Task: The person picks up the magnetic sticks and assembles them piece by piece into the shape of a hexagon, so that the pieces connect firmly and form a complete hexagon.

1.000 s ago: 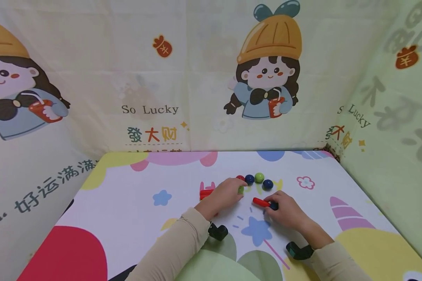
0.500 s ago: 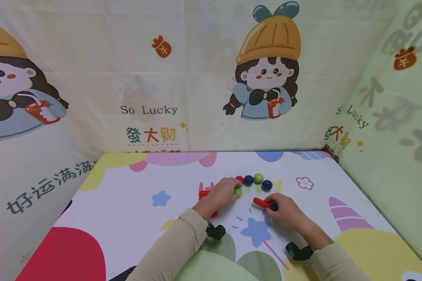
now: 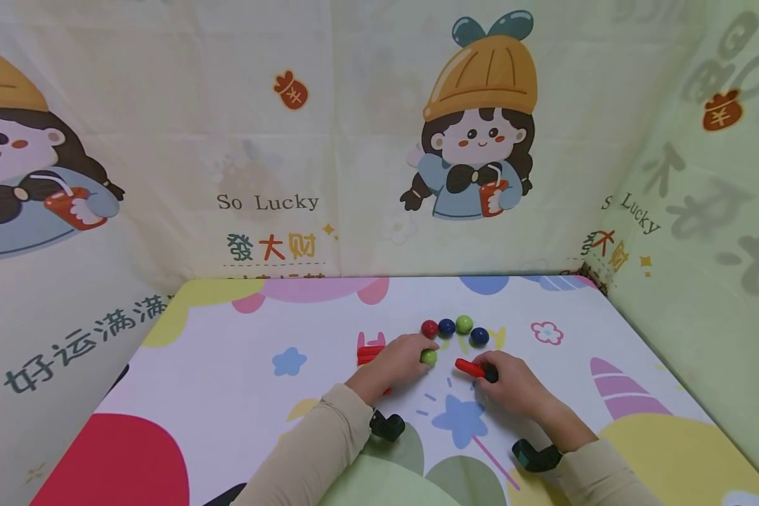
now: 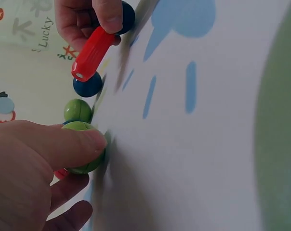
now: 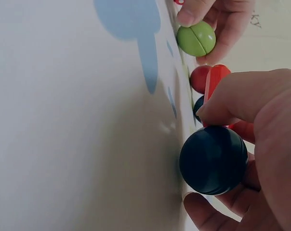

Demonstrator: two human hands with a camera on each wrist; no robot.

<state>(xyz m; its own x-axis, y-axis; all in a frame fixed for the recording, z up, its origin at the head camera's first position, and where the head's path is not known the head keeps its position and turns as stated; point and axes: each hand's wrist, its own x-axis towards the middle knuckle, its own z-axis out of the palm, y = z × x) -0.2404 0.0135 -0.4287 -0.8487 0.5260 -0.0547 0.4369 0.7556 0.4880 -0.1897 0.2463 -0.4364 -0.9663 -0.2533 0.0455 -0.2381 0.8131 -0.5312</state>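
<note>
My left hand [image 3: 403, 362] pinches a green ball [image 3: 429, 358] between thumb and fingers, close over the table. The left wrist view shows the thumb lying across this ball, which has a seam line around it. To its right, my right hand [image 3: 517, 383] grips a short red stick [image 3: 468, 367] together with a dark blue ball [image 5: 213, 161]. The stick points left toward the other hand. In the right wrist view the thumb presses the stick beside the ball; where stick and ball meet is hidden by the thumb.
Behind the hands, a red ball [image 3: 429, 328], a blue ball [image 3: 446, 327], another green ball [image 3: 464, 324] and another blue ball [image 3: 479, 337] form a curved row. Red sticks [image 3: 370, 353] lie left of the left hand, partly hidden by it. A printed cloth wall [image 3: 367, 239] stands behind the table.
My left hand has drawn the green ball a little toward me, away from the row, and the red ball behind it now shows fully. The right hand has hardly moved.
</note>
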